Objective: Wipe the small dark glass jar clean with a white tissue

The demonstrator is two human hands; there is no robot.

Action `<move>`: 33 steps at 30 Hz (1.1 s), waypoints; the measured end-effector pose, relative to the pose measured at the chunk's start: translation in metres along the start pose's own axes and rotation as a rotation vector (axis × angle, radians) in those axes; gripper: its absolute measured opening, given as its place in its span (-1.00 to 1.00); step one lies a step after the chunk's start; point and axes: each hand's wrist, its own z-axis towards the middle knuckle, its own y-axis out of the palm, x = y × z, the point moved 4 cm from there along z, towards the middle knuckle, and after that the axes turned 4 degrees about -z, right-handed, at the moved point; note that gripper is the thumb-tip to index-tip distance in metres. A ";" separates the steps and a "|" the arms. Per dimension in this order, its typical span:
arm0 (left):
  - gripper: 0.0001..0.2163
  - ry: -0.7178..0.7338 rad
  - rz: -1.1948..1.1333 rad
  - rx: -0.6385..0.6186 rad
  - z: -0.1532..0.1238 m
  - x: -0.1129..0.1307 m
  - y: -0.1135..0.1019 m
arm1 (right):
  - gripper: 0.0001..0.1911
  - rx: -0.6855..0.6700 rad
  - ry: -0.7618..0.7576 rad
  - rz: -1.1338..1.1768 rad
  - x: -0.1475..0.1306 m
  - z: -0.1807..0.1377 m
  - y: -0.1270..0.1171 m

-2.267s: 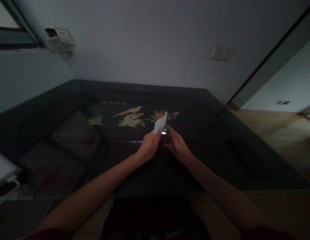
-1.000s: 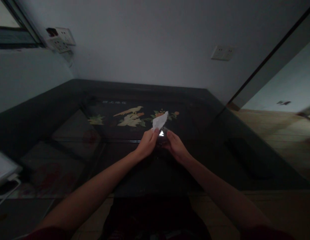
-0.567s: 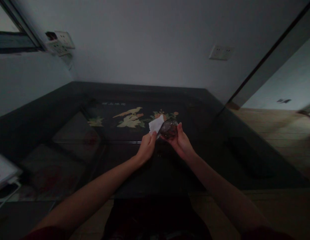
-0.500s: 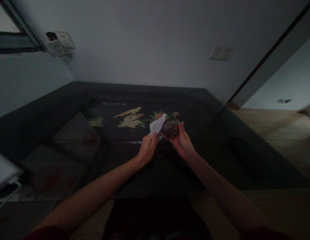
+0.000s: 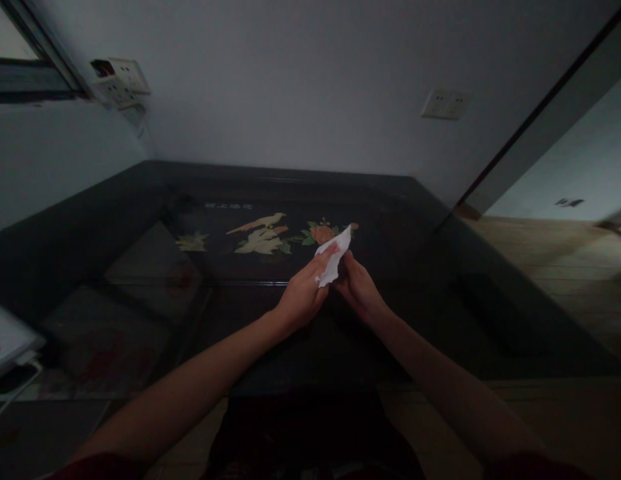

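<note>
My left hand (image 5: 301,298) pinches a crumpled white tissue (image 5: 335,259) between thumb and fingers, above a dark glass-topped table (image 5: 140,267). My right hand (image 5: 359,288) is right beside it, fingers curled and touching the tissue from the right. The tissue and my fingers now hide the small round glass object that this hand held in the earlier frames. Both hands hover just over the table's bird-and-flower inlay (image 5: 263,233).
A white flat thing (image 5: 5,340) with a cable lies at the table's left edge. Wall sockets (image 5: 445,104) and a socket cluster (image 5: 117,80) are on the walls. A dark doorway frame and tiled floor (image 5: 565,267) lie to the right.
Half a second ago my right hand held the glass object up in plain sight. It has since lowered, and my left hand has brought the tissue over it, so the object is covered.
</note>
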 end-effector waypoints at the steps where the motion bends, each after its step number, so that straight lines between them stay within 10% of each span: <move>1: -0.52 -0.021 -0.004 0.012 0.001 -0.001 -0.001 | -0.55 -0.008 0.013 -0.016 0.001 -0.002 0.002; 16: -0.53 -0.453 -0.194 0.156 0.002 -0.034 -0.003 | -0.54 -0.075 0.041 0.001 0.000 -0.003 0.003; 33: -0.54 -0.193 -0.075 0.080 -0.005 -0.001 0.004 | -0.52 0.013 0.017 0.027 -0.002 0.002 -0.005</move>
